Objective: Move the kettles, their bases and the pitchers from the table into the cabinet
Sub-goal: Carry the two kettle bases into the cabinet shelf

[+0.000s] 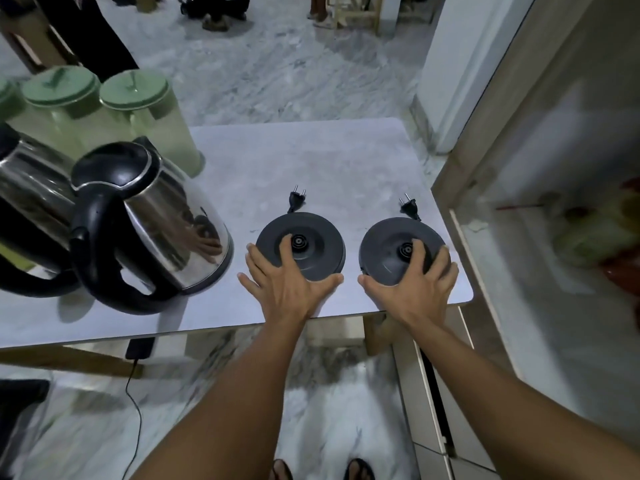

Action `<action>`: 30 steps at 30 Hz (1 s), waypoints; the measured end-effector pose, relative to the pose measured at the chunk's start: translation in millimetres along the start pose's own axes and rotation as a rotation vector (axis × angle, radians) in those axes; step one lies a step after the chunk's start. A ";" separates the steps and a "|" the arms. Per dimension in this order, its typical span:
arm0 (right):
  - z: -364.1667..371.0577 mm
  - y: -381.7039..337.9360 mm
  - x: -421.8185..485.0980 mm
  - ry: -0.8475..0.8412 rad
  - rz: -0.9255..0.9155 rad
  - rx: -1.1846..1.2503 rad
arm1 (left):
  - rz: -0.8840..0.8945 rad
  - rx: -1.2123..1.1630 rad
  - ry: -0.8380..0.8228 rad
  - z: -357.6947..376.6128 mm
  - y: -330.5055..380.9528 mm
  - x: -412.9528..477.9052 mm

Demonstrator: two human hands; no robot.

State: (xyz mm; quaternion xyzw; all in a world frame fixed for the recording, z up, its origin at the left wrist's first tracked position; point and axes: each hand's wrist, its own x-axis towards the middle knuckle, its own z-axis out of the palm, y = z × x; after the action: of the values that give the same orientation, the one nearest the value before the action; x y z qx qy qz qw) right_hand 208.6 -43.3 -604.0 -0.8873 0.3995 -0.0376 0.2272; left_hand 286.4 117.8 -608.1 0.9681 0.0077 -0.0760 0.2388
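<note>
On the table (221, 306), with pitchers (152, 109) and kettles (152, 216) left standing at its left, the left base (313, 237) is spanned by the spread left hand (287, 277) and the right base (389, 251) by the right hand (414, 284), neither visibly lifted, so both are judged to need lifting toward the cabinet (554, 306) at right.

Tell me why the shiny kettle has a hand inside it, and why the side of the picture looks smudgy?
In the head view, the steel kettle acts like a mirror, reflecting the left hand on the nearer base. Also in the head view, the cabinet at the right edge is smeared by motion blur, and the wide lens bends the table edges.
</note>
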 end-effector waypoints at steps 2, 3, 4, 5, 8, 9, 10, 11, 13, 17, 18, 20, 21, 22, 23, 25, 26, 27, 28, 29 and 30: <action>1.2 0.6 1.2 0.012 -0.002 0.002 | 0.005 -0.024 0.068 1.9 1.4 -1.4; 1.3 0.6 1.8 0.017 0.000 0.001 | 0.002 -0.034 0.091 1.9 2.8 -1.9; 1.6 0.8 2.2 0.022 0.002 0.001 | -0.002 -0.041 0.106 1.6 3.8 -2.4; 1.9 0.7 2.8 0.029 0.004 0.002 | -0.004 -0.048 0.116 1.2 4.3 -2.2; 0.8 -1.8 3.7 0.055 0.008 0.019 | -0.007 -0.089 0.127 -2.6 3.4 -2.0; -0.8 -3.4 3.6 0.064 0.009 0.023 | -0.003 -0.113 0.130 -5.3 2.6 -2.0; -3.5 -5.3 3.1 0.073 0.010 0.023 | 0.006 -0.140 0.135 -9.7 2.5 -2.5; -7.1 -7.6 2.4 0.084 0.010 0.020 | 0.019 -0.163 0.141 -15.1 3.0 -2.9; -17.1 -13.5 0.0 0.106 0.021 0.014 | 0.049 -0.191 0.150 -30.4 6.8 -3.4; -52.8 -34.2 -10.3 0.180 0.022 0.020 | 0.130 -0.228 0.163 -74.5 21.4 -6.3; -65.6 -41.6 -15.0 0.207 0.021 0.029 | 0.157 -0.232 0.171 -87.1 25.5 -7.7; -95.7 -57.9 -29.3 0.260 0.028 0.044 | 0.227 -0.244 0.185 -115.1 35.1 -11.8; -111.4 -65.5 -39.5 0.292 0.034 0.044 | 0.267 -0.258 0.187 -130.0 39.6 -15.0; -127.1 -72.0 -51.9 0.332 0.043 0.046 | 0.312 -0.281 0.185 -145.0 43.5 -19.3; -141.9 -77.9 -66.4 0.379 0.058 0.052 | 0.362 -0.305 0.178 -159.9 46.4 -24.5; -170.8 -88.6 -102.1 0.478 0.116 0.062 | 0.477 -0.328 0.155 -192.1 50.6 -37.1; -184.6 -93.9 -121.7 0.526 0.155 0.067 | 0.533 -0.324 0.143 -208.2 52.2 -44.6; -197.6 -99.5 -142.6 0.572 0.195 0.070 | 0.585 -0.319 0.130 -223.7 52.5 -53.9; -209.5 -104.7 -164.8 0.610 0.232 0.071 | 0.628 -0.320 0.114 -237.5 51.8 -65.0; -221.1 -108.5 -185.7 0.650 0.262 0.071 | 0.674 -0.332 0.104 -250.0 52.8 -76.7; -233.4 -110.8 -205.8 0.696 0.288 0.068 | 0.722 -0.349 0.092 -260.9 55.9 -88.8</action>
State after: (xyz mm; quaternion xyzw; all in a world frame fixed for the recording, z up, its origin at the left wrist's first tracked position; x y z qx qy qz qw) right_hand 87.8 83.0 -323.7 -0.7482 0.5721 -0.3174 0.1101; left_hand 239.0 191.1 -340.8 0.8559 -0.3093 0.0585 0.4103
